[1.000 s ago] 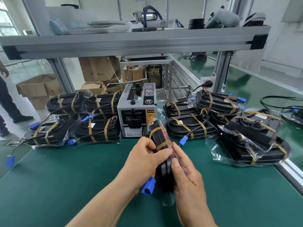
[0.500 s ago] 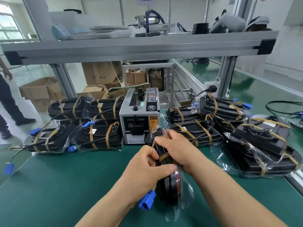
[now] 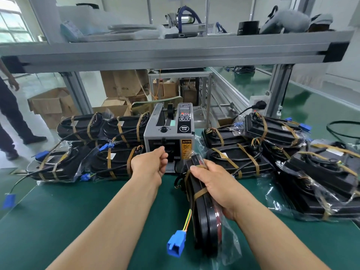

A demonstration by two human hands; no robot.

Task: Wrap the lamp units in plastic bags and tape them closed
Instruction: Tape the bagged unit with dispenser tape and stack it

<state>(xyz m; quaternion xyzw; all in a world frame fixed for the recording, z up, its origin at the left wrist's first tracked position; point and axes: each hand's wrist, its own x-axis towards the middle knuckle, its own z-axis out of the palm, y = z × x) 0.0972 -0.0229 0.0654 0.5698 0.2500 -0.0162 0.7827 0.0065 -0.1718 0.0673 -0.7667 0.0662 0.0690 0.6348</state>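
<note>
Lamp unit [image 3: 203,221] inside plastic bag [image 3: 231,245]

Bright, even daylight, strongest from the window [image 3: 11,26] at left; soft shadows; glare on plastic bags [image 3: 276,203]; wide-angle bending at edges; background slightly soft.

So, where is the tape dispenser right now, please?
In the head view, the tape dispenser stands centre-back on the green table, between the left stack of wrapped lamp units and the right stack, with the left hand at its outlet.
</note>
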